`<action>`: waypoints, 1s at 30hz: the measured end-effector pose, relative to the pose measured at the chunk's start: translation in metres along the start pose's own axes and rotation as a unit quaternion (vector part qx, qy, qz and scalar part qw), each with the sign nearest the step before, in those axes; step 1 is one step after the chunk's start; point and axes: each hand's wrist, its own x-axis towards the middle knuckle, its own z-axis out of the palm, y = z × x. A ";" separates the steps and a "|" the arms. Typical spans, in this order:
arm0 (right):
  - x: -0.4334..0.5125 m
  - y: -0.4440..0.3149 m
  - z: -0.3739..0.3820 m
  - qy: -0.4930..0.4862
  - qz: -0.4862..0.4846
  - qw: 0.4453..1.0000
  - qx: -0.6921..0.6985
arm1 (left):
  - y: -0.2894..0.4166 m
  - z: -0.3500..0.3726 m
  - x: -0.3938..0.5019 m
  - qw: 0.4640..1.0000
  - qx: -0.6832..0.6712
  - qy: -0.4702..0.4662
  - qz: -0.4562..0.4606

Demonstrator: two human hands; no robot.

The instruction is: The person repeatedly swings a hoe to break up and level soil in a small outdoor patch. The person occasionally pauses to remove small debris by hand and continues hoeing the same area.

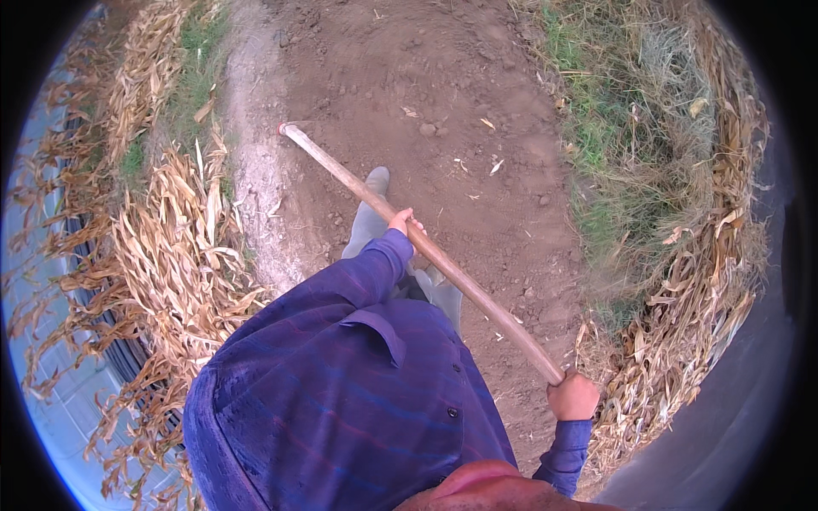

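A long wooden tool handle [476, 287] runs slantwise across the front of my body, from the upper left to the lower right. My left hand [406, 225] is wrapped around its middle, close to my waist. Near the lower right end my right hand [573, 395] grips the handle. At the far upper-left end is a whitish, red-edged head [286, 128], seen edge-on and low over the soil; its blade shape cannot be made out. Below the handle, a grey boot [367, 220] stands on the bare brown soil [409, 83].
Dry corn stalks and leaves [179, 255] are heaped on the left, beside a pale soil edge [259, 160]. Green and dried grass [607, 134] lines the right side, with more corn husks [664, 345] beyond it. Small clods [428, 129] and leaf scraps lie on the soil.
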 end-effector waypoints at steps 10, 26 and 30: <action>0.012 -0.100 0.135 -0.010 0.037 0.993 0.116 | 0.109 -0.033 0.044 0.961 0.215 0.156 0.073; 0.219 -0.556 -0.243 0.028 -0.345 0.807 0.479 | 0.579 0.218 -0.251 0.747 0.257 -0.068 0.609; 0.204 -0.565 -0.239 -0.021 -0.339 0.796 0.502 | 0.586 0.207 -0.223 0.738 0.326 -0.017 0.590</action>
